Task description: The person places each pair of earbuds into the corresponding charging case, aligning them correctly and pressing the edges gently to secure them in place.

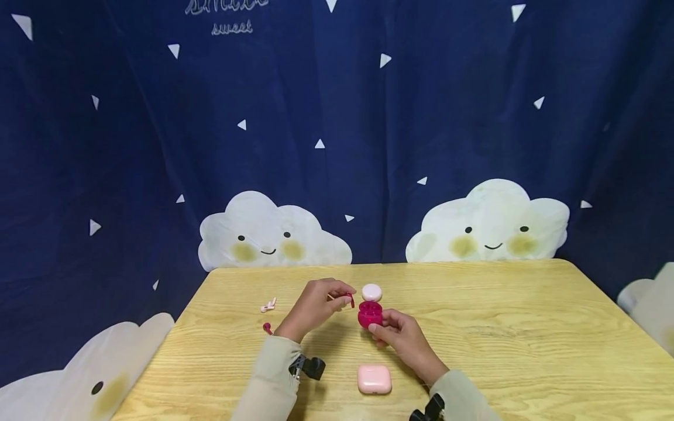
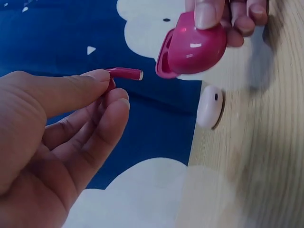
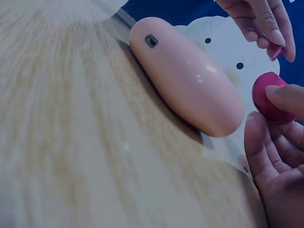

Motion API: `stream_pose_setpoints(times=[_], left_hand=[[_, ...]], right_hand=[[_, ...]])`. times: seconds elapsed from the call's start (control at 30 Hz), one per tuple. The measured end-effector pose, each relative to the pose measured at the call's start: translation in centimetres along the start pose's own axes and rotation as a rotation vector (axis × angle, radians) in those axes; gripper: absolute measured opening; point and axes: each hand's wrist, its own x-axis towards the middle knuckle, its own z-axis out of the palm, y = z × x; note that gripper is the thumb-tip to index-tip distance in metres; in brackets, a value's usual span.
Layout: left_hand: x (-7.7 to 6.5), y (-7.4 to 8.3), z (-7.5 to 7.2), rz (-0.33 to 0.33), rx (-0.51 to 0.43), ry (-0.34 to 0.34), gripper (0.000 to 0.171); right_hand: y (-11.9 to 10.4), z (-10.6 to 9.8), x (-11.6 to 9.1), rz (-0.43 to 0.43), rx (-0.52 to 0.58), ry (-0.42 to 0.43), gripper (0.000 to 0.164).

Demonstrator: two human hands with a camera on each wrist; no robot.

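My left hand (image 1: 319, 303) pinches a magenta earbud (image 2: 127, 73) between thumb and fingertips, its stem pointing toward the case. In my right hand (image 1: 408, 339) is a rounded magenta earbud case (image 1: 370, 316), held with the lid up. The left wrist view shows the thumb pressing on the case's body, with a small red light glowing beside it. A short gap separates the earbud from the case. A second magenta earbud (image 1: 267, 328) lies on the table by my left wrist. The right wrist view shows the case (image 3: 270, 97) above my curled fingers.
On the wooden table (image 1: 500, 327), a pale pink round case (image 1: 371, 292) sits behind the magenta one. A larger pink case (image 1: 374, 379) lies nearer the front, between my forearms. Pale earbuds (image 1: 268, 305) rest at the left. A dark blue curtain (image 1: 295, 105) hangs behind.
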Motion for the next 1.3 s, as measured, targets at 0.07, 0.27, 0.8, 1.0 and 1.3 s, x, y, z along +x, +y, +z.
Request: stream_pose_setpoints(times=[0.07,0.27,0.8,1.0,1.3], left_hand=[[0.2,0.2,0.4,0.003,-0.008,0.013,0.016],[0.4,0.3,1.5,-0.026,-0.046,0.055,0.009],[0.3,0.0,2.9,-0.004,0.004,0.145,0.007],[0.1,-0.1,3.0,-0.015,0.014,0.139,0.008],[0.3,0.0,3.2,0.011,0.019,0.113,0.007]], right_hand=[[0.0,-0.1,0.0,-0.004,-0.001,0.000,0.033],[0.1,-0.2,0.1,-0.021,0.003,-0.012,0.034],[0.1,-0.1,0.0,-0.039,0.004,-0.009,0.031],[0.1,0.1,-0.1,-0.041,0.000,-0.030,0.032],[-0.3,-0.1,-0.1,-0.032,0.000,-0.023,0.031]])
